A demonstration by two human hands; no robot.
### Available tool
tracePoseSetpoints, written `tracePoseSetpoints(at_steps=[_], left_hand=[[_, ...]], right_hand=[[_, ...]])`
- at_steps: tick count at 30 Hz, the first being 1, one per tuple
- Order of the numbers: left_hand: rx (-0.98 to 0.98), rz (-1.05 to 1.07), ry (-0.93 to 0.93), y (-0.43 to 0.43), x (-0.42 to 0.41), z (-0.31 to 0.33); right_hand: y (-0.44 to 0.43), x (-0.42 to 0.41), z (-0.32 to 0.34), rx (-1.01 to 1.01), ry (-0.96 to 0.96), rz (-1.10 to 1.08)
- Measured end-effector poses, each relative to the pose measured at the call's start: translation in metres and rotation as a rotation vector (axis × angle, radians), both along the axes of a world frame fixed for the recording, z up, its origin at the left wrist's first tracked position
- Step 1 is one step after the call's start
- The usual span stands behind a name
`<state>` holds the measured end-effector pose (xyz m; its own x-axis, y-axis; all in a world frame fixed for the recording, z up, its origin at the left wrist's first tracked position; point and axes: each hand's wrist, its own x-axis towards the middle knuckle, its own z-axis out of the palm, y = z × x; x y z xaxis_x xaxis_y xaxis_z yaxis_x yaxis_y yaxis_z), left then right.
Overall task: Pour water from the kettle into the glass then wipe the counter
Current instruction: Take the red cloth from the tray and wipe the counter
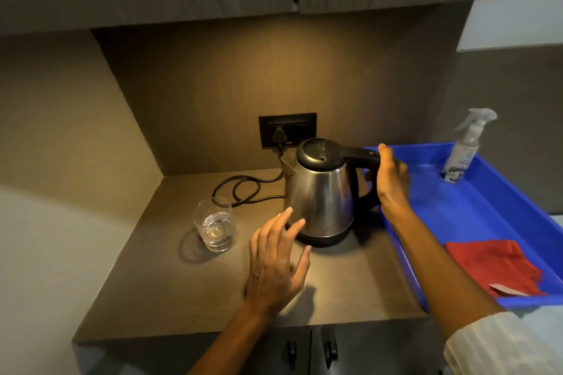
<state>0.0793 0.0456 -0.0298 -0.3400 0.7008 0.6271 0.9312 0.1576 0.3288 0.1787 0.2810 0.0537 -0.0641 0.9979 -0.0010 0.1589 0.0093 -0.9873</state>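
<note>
Your glass (215,224) holds water, your right hand (388,177) grips the kettle (320,192) handle, left hand (278,259) open; wiping the worktop (182,289) remains.

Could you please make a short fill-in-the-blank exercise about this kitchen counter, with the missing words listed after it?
1. The right hand grips the kettle by its black ____.
2. The glass standing left of the kettle holds some ____.
3. The red cloth lies inside the ____ tray.
4. The spray bottle stands at the tray's far end, while the left hand hovers open and holds ____.

Missing words: handle; water; blue; nothing
</note>
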Motion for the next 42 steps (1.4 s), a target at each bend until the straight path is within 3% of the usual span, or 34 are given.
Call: tracePoseSetpoints(at_steps=[5, 10, 14, 16, 21, 28, 33, 37, 40, 42], left_hand=[[0.039, -0.218, 0.077, 0.029, 0.042, 0.002], [0.086, -0.467, 0.166, 0.079, 0.088, 0.027], [-0.196, -0.565, 0.107, 0.124, 0.127, 0.043], [-0.434, -0.553, 0.083, 0.146, 0.141, 0.042], [-0.658, -0.497, -0.008, 0.184, 0.157, 0.030], [-0.751, -0.584, -0.249, 0.207, 0.148, 0.051], [-0.481, -0.686, -0.764, 0.174, 0.121, 0.082], [-0.217, -0.647, -1.046, 0.126, 0.089, 0.089], [-0.019, -0.485, -1.285, 0.081, 0.056, 0.073], [0.071, -0.349, -1.349, 0.055, 0.036, 0.058]], right_hand=[[0.004, 0.073, -0.003, 0.229, -0.284, 0.110], [0.022, 0.179, -0.009, 0.328, -0.790, 0.312], [0.033, 0.227, -0.014, 0.060, -1.321, 0.505], [0.032, 0.236, -0.021, -0.019, -1.388, 0.584], [0.033, 0.248, -0.027, -0.014, -1.216, 0.557], [0.019, 0.250, -0.014, 0.159, -0.725, 0.428], [-0.007, 0.237, 0.015, 0.116, -0.214, 0.497], [-0.039, 0.188, 0.023, 0.095, 0.087, 0.532], [-0.064, 0.136, 0.002, 0.061, 0.142, 0.480], [-0.081, 0.102, -0.017, 0.059, 0.084, 0.512]])
